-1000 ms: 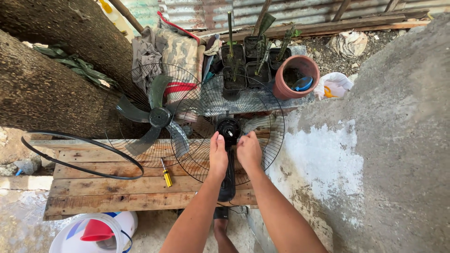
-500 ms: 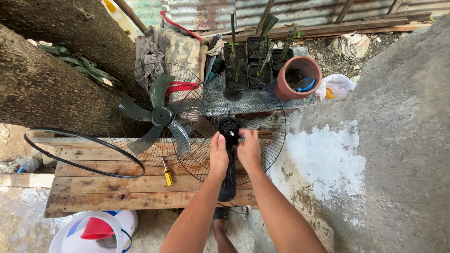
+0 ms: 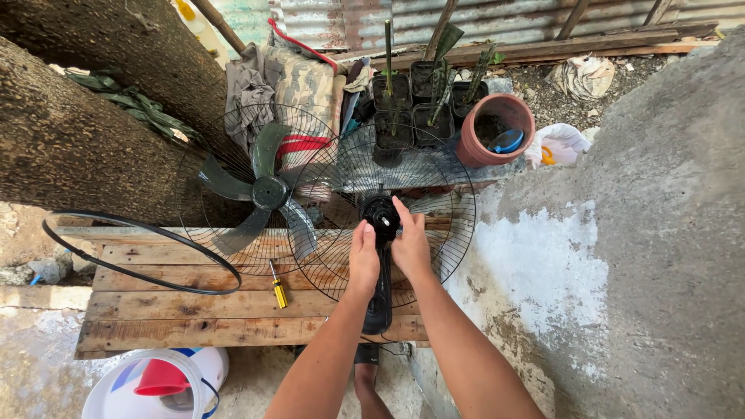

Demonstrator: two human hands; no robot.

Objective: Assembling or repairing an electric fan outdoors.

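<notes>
A black fan motor body (image 3: 380, 268) with its rear wire grille (image 3: 434, 202) stands on a wooden pallet (image 3: 178, 310). My left hand (image 3: 363, 260) grips the motor's left side just below the hub (image 3: 381, 212). My right hand (image 3: 409, 242) holds its right side, fingers reaching up to the hub and shaft. To the left leans the front wire grille (image 3: 233, 155) with a dark green fan blade (image 3: 260, 194) resting against it. A yellow-handled screwdriver (image 3: 278, 287) lies on the pallet beside my left forearm.
A black plastic ring (image 3: 124, 252) lies on the pallet's left end. A thick tree trunk (image 3: 77, 140) fills the left, a concrete wall (image 3: 652, 233) the right. Behind stand black seedling pots (image 3: 419, 101), a terracotta pot (image 3: 497, 128) and cloths (image 3: 287, 81). A white bucket with a red funnel (image 3: 155, 384) sits below.
Both hands have crept slightly up the motor toward the hub, the right fingers now over the shaft. The fan and grilles have not moved.
</notes>
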